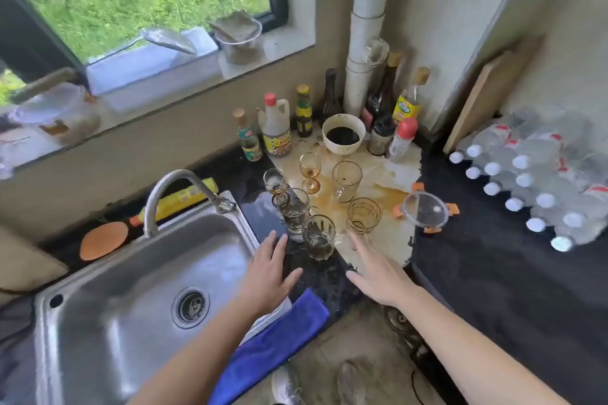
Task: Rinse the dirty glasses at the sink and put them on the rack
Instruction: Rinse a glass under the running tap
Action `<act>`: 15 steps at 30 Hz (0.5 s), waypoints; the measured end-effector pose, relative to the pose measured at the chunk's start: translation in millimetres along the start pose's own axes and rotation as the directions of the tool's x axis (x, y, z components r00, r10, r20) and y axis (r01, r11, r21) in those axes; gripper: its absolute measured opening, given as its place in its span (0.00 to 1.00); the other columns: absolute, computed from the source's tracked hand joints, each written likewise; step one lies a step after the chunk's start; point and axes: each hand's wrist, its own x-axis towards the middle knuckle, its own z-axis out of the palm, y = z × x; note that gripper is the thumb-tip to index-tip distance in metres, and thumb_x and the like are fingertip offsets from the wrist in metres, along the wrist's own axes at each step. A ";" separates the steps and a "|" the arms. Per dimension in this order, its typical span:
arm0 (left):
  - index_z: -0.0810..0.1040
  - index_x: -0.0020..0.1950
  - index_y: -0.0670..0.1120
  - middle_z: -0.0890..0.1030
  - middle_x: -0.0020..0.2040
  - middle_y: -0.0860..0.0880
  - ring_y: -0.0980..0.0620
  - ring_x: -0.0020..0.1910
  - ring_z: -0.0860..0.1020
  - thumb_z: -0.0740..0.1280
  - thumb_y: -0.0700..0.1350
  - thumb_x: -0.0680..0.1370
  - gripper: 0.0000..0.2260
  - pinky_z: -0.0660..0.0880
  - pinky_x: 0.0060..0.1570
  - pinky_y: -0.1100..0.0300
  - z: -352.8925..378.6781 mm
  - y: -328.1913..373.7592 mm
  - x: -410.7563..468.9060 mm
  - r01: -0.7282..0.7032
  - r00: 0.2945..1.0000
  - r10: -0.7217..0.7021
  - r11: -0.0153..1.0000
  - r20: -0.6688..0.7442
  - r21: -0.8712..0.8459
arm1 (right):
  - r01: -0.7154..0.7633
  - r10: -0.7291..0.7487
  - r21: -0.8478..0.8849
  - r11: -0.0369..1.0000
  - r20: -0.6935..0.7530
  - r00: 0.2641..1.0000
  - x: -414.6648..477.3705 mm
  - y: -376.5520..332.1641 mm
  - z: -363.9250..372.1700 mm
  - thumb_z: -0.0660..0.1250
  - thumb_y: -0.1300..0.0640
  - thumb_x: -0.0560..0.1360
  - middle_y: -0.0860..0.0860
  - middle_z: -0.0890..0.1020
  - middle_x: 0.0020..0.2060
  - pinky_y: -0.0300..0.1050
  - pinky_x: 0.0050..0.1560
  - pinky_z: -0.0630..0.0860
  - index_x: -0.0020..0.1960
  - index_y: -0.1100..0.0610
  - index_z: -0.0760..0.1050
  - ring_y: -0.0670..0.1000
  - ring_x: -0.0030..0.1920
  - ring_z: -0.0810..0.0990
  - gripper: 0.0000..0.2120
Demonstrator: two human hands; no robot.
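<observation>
— Six dirty clear glasses (319, 237) stand on the stained corner counter, right of the stainless steel sink (131, 273).

— Hands?

— Left hand (268, 268) and right hand (375, 268) spread, empty, flanking the nearest glass, just short of it.

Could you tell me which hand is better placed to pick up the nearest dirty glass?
Probably the left hand: it hovers open just left of the nearest glass and beside the sink. The right hand points toward another glass.
</observation>
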 end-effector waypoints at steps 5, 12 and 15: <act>0.50 0.82 0.46 0.56 0.82 0.47 0.48 0.80 0.55 0.64 0.62 0.79 0.39 0.54 0.77 0.53 7.6 14.5 37.0 -0.046 0.997 0.058 0.971 0.046 -0.233 | -0.114 0.113 0.070 0.991 0.017 0.993 9.6 0.2 9.3 0.66 0.54 0.82 0.46 0.51 0.83 0.49 0.77 0.61 0.82 0.44 0.36 0.51 0.81 0.57 0.44; 0.53 0.82 0.47 0.66 0.78 0.49 0.50 0.76 0.65 0.74 0.59 0.74 0.44 0.63 0.72 0.56 13.9 27.5 54.9 0.050 0.999 -0.040 0.864 0.031 -0.501 | -0.190 0.185 0.194 0.962 0.043 0.982 41.9 0.5 30.9 0.63 0.62 0.82 0.47 0.50 0.83 0.53 0.78 0.61 0.82 0.41 0.37 0.53 0.82 0.53 0.43; 0.55 0.81 0.49 0.66 0.78 0.50 0.51 0.75 0.67 0.76 0.60 0.72 0.45 0.66 0.73 0.55 17.3 21.8 56.2 0.060 0.998 -0.061 0.860 0.015 -0.507 | -0.184 0.181 0.230 0.955 0.037 0.983 41.0 0.8 29.8 0.61 0.66 0.81 0.49 0.57 0.82 0.55 0.73 0.69 0.81 0.39 0.44 0.55 0.78 0.65 0.41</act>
